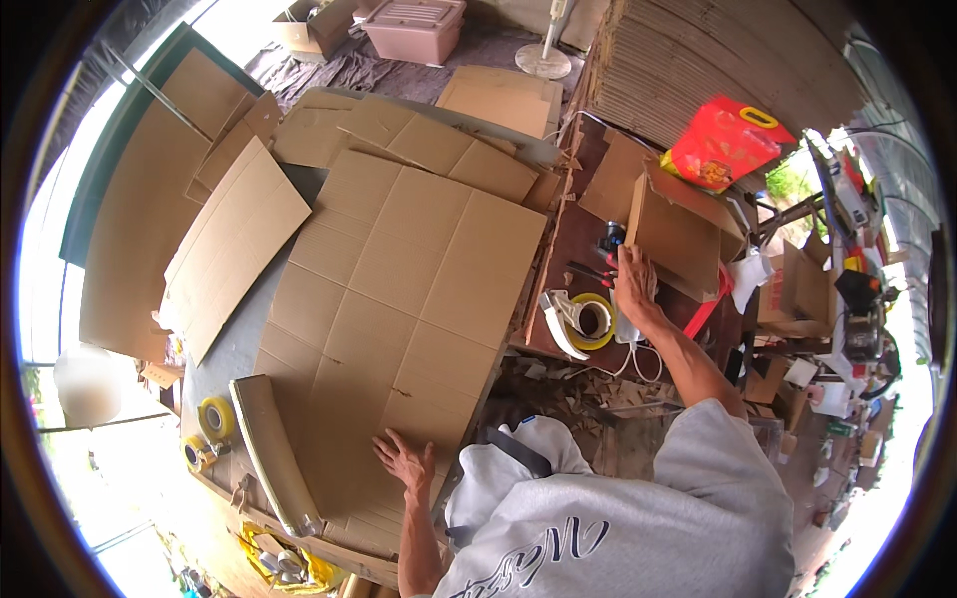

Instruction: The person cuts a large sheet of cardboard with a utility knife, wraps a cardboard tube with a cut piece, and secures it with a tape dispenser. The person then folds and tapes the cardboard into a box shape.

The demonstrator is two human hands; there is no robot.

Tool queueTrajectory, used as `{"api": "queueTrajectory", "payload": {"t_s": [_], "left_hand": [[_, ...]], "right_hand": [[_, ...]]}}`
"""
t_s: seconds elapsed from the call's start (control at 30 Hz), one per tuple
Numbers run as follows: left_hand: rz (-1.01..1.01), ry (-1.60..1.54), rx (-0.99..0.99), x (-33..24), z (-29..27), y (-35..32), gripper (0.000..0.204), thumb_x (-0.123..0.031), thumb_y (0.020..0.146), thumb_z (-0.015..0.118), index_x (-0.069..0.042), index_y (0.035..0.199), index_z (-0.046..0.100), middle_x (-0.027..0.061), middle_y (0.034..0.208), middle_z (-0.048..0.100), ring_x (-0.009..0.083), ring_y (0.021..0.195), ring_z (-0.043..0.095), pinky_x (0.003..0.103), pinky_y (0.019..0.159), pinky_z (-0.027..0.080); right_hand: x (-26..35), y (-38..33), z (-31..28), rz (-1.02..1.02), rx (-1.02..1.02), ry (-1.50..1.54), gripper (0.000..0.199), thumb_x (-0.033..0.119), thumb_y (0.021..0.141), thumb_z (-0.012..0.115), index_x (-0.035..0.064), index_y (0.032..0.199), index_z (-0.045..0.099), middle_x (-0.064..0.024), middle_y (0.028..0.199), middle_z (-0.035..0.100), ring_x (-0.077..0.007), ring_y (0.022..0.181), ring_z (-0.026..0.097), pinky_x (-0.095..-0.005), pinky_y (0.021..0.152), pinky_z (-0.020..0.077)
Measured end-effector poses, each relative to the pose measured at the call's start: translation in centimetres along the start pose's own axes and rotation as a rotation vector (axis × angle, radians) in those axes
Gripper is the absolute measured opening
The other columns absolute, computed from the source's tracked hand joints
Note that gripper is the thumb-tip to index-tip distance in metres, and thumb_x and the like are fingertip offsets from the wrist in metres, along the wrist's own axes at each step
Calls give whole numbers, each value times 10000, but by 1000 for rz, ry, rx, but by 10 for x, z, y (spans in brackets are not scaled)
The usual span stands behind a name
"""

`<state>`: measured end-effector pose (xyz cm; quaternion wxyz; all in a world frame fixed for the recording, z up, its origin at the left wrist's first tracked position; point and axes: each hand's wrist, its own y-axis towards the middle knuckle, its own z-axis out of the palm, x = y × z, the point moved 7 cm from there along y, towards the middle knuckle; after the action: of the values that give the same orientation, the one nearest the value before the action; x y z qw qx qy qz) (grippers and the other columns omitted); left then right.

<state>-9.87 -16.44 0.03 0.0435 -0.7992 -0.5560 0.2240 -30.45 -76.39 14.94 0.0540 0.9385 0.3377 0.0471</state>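
A large creased cardboard sheet (409, 259) lies flat on the work table. My left hand (404, 461) rests on its near part, fingers spread and holding nothing. To the right, my right hand (635, 284) reaches over a dark red side table, its fingers stretched out beside an open cardboard box (678, 237). Nothing shows in its grasp, though its underside is hidden. Close to its fingertips are a small black-and-blue object (611, 237) and a red-handled tool (588, 273). A tape dispenser with a yellow roll (595, 321) sits just left of the right wrist.
A long padded cardboard strip (274, 453) and tape rolls (215, 419) lie at the table's left. More cardboard pieces (239, 239) lean at the left and lie behind. A red bag (726, 143) stands beyond the box. A white cable (643, 361) hangs off the side table.
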Motion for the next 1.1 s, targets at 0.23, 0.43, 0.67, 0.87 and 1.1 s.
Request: {"api": "queueTrajectory", "payload": {"t_s": [0.23, 0.43, 0.67, 0.87, 1.1], "left_hand": [[-18, -1, 51, 0, -14, 3, 1116, -529, 763, 798, -119, 1635, 235, 320, 1666, 111, 545, 1509, 154, 621, 1197, 240], [-113, -58, 43, -4, -15, -1, 1102, -445, 733, 847, -135, 1624, 278, 294, 1675, 124, 524, 1514, 170, 587, 1209, 250], [-179, -50, 57, -5, -16, -1, 1108, -456, 728, 856, -141, 1621, 281, 277, 1683, 115, 505, 1526, 161, 596, 1203, 255], [-233, -133, -10, -2, -32, 5, 1010, -400, 769, 826, -128, 1600, 320, 303, 1664, 143, 492, 1520, 188, 580, 1203, 262], [-380, -136, -408, 64, -91, -30, 962, -148, 730, 842, -18, 1556, 366, 335, 1620, 228, 497, 1474, 294, 546, 1190, 295]], "right_hand": [[-9, -8, 63, -146, 138, -76, 154, 67, 872, 617, 36, 1015, 662, -142, 1080, 642, -351, 1075, 609, -478, 869, 532], [15, 25, 31, -147, 219, 60, 161, 124, 904, 681, 15, 1005, 618, -176, 1004, 635, -398, 956, 630, -498, 842, 520], [117, 121, 58, -139, 290, 553, 258, 226, 912, 686, 8, 1040, 633, -248, 960, 689, -443, 914, 679, -514, 773, 525], [114, 238, 227, 84, 423, 479, 305, 262, 917, 643, -5, 1052, 702, -303, 1112, 701, -442, 1066, 688, -505, 882, 556], [117, 279, 312, -166, 307, 365, 390, 197, 928, 610, -49, 1227, 649, -309, 1227, 658, -448, 1195, 624, -488, 1028, 505]]}}
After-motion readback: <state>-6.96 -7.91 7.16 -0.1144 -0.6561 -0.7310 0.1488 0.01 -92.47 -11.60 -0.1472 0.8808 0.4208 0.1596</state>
